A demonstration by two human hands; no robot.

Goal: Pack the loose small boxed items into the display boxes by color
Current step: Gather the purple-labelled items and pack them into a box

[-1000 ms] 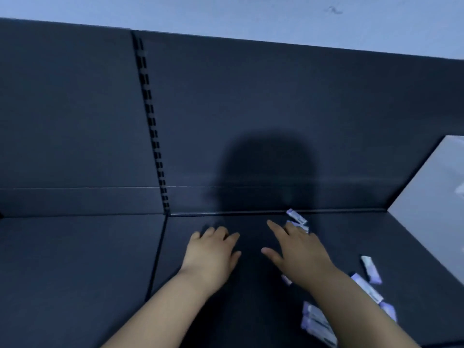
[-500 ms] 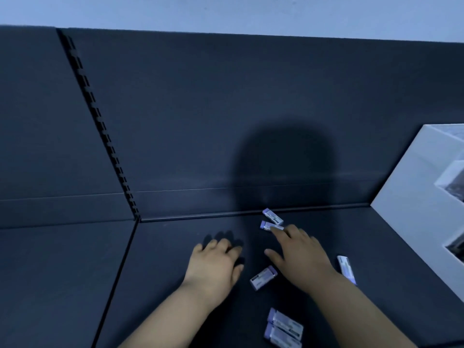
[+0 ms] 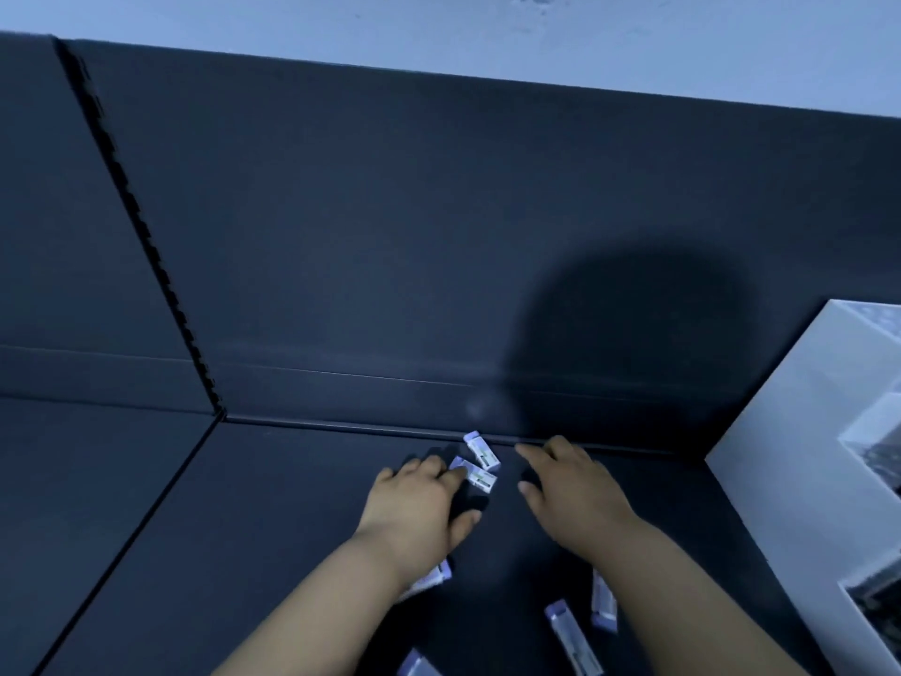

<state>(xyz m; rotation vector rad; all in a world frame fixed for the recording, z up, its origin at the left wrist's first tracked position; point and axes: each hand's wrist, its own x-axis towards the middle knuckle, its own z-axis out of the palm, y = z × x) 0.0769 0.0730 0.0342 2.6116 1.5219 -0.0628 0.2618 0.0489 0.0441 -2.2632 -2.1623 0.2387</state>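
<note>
Several small white-and-purple boxes lie loose on a dark shelf (image 3: 292,505). Two of them sit near the back edge: one box (image 3: 481,450) against the rear lip, another box (image 3: 480,475) just in front of it. My left hand (image 3: 419,509) lies flat on the shelf with its fingertips touching the nearer box. My right hand (image 3: 570,495) hovers palm down, fingers spread, just right of both boxes and holding nothing. More boxes lie nearer to me: one (image 3: 431,578) half under my left wrist, one (image 3: 573,636), one (image 3: 603,602) beside my right forearm.
A white display box (image 3: 799,456) stands at the right end of the shelf, its inside only partly visible. The dark back panel (image 3: 439,236) rises behind, with a slotted upright (image 3: 146,246) at the left. Another shelf section (image 3: 88,505) lies to the left.
The view has swung left and down. My left hand has moved forward to the nearer box at the back; my right hand has moved right, off that box.
</note>
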